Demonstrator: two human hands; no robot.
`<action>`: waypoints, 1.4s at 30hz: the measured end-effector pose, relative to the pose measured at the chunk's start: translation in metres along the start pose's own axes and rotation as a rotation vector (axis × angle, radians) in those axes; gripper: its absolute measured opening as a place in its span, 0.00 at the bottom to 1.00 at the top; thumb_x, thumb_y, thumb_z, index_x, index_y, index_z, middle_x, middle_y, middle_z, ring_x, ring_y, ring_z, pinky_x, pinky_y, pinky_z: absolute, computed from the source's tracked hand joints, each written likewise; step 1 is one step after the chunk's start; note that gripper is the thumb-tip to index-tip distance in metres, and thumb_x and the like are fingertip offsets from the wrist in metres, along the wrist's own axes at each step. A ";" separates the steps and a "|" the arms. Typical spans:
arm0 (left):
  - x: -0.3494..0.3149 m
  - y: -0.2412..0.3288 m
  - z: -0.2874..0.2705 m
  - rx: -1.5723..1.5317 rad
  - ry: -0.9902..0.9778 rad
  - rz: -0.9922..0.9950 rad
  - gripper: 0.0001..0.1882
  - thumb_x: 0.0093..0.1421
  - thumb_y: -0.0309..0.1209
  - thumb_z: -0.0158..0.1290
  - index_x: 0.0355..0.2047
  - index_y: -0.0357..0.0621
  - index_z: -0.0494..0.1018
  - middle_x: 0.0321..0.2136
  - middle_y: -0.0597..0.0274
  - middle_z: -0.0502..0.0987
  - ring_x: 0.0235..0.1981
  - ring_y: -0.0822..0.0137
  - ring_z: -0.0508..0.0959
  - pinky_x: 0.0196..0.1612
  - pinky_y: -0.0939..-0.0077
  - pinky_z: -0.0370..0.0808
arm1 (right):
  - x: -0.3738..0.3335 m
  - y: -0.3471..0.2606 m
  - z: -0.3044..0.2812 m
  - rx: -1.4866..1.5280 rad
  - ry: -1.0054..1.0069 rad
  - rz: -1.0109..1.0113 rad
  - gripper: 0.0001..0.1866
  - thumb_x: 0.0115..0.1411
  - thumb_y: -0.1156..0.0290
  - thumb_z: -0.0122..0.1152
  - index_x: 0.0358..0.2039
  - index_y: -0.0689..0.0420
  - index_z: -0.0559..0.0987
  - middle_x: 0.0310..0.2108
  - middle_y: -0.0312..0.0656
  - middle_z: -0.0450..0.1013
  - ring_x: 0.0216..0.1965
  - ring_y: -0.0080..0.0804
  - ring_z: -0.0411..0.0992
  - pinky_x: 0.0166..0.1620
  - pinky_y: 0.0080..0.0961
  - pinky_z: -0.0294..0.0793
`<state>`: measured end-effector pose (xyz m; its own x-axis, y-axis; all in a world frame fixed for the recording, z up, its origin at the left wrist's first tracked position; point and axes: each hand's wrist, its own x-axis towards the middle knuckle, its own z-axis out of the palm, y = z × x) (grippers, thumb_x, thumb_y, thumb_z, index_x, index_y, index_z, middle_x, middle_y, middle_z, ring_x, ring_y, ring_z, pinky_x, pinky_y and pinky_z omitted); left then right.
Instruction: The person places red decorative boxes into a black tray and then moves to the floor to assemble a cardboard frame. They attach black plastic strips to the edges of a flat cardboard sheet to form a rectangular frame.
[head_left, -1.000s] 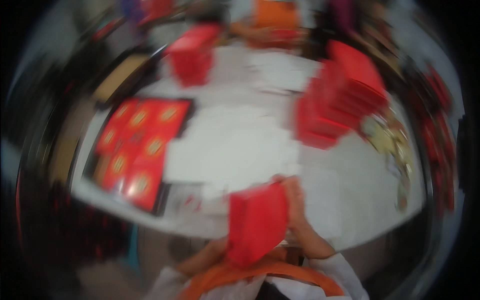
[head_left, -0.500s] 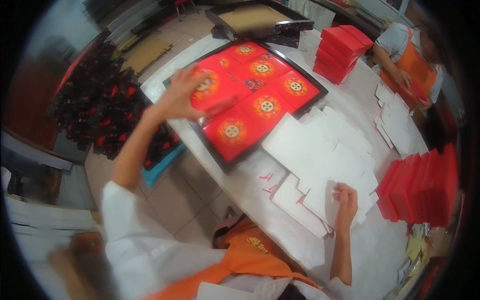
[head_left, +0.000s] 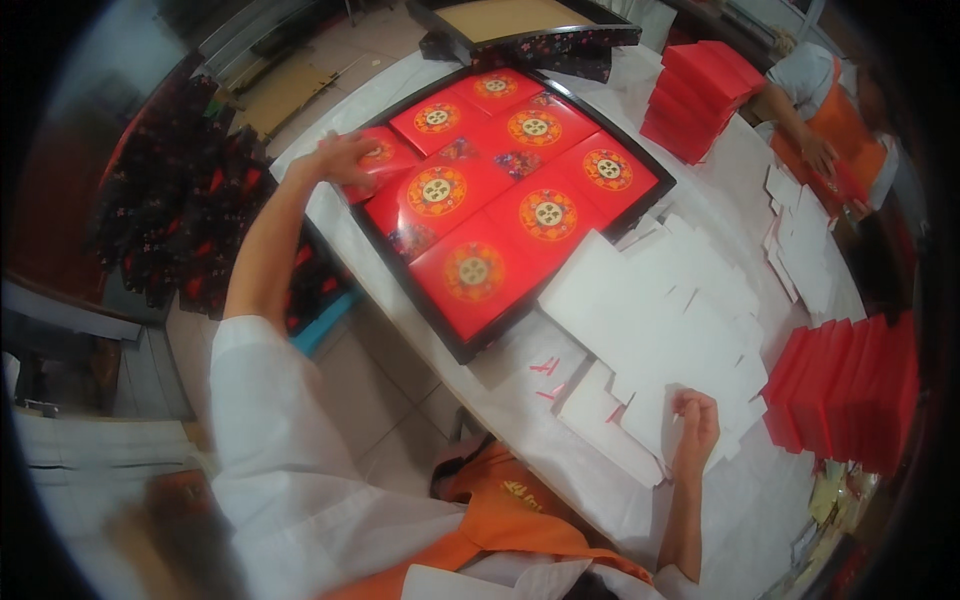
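A shallow black-edged tray [head_left: 655,200] on the table holds several flat red boxes with round orange-and-gold medallions. Toward its far left corner, my left hand [head_left: 345,162] is bent over a red box [head_left: 397,160], gripping its outer edge; the thumb is partly hidden. Small patches of dark floral pattern [head_left: 518,164] show between the boxes. My right hand [head_left: 697,420] rests by the white card sheets [head_left: 650,310], its fingers curled closed; whether they hold something small is not visible.
Red boxes are stacked at the far right [head_left: 695,100] and near right [head_left: 840,395]. Beyond the tray stands a dark floral box [head_left: 530,35]. Dark floral pieces [head_left: 190,200] are piled left of the table. A co-worker's hand [head_left: 820,155] is at the upper right. Red scraps [head_left: 547,367] lie nearby.
My left hand has moved left from above the tray to the box at its far left corner, and its spread fingers have closed in. The right hand stays nearly still.
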<state>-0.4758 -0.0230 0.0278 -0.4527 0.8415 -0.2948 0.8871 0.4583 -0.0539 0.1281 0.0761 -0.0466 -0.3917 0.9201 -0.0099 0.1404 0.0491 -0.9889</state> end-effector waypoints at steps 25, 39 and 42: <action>0.048 -0.016 0.085 -1.071 0.817 -0.453 0.37 0.57 0.40 0.41 0.58 0.28 0.42 0.59 0.37 0.44 0.61 0.49 0.46 0.61 0.67 0.45 | -0.003 0.006 0.007 -0.061 -0.011 0.019 0.07 0.61 0.72 0.45 0.34 0.61 0.70 0.34 0.37 0.69 0.36 0.23 0.66 0.44 0.20 0.64; 0.031 -0.003 0.082 -0.587 0.644 -0.510 0.44 0.45 0.55 0.54 0.57 0.45 0.53 0.56 0.41 0.52 0.58 0.48 0.53 0.58 0.55 0.50 | -0.004 0.003 0.013 -0.048 0.014 -0.016 0.08 0.61 0.70 0.44 0.32 0.61 0.71 0.31 0.36 0.69 0.34 0.21 0.64 0.42 0.18 0.63; 0.029 0.001 0.031 -0.186 0.198 -0.317 0.56 0.35 0.67 0.53 0.60 0.52 0.50 0.60 0.43 0.46 0.61 0.47 0.45 0.58 0.44 0.43 | -0.005 -0.004 0.014 -0.087 0.038 0.012 0.08 0.61 0.70 0.45 0.33 0.60 0.71 0.32 0.36 0.69 0.34 0.21 0.65 0.42 0.18 0.63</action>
<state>-0.4856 -0.0068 -0.0108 -0.7254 0.6809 -0.1013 0.6779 0.7321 0.0665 0.1164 0.0658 -0.0451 -0.3550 0.9347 -0.0147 0.2236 0.0697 -0.9722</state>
